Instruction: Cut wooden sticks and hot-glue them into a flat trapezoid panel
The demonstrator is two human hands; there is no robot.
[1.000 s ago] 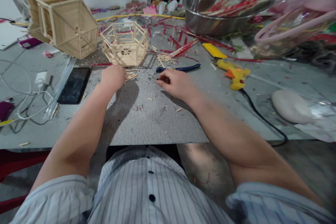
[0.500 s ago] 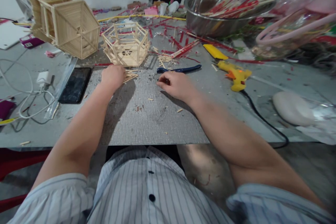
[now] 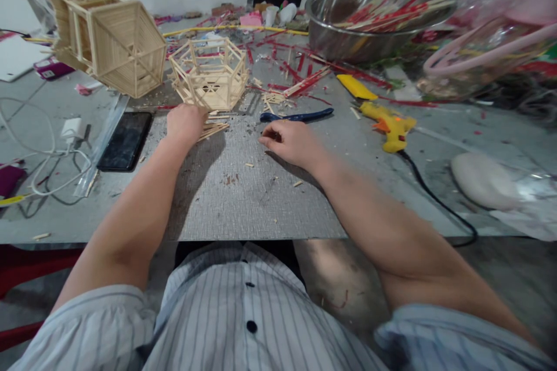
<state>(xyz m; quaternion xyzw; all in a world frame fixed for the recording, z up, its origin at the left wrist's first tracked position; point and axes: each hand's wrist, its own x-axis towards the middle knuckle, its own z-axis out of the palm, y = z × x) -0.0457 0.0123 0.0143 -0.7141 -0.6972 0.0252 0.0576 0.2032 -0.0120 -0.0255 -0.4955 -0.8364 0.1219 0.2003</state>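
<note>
My left hand reaches over a small pile of thin wooden sticks in front of the open hexagonal stick frame. Its fingertips are hidden behind the back of the hand, so I cannot tell its grip. Palm down on the grey table, my right hand has its fingers curled and the thumb close to the index finger; anything between them is too small to make out. Just beyond it lies a dark blue-handled tool, with short stick pieces behind.
At the left, a larger hexagonal stick model lies tilted beside a black phone and a white charger. To the right are a yellow glue gun with its black cord and a steel basin holding red and wooden sticks.
My left hand has shifted slightly up and left, uncovering more of the stick pile, whose sticks have moved a little. My right hand stays nearly in place.
</note>
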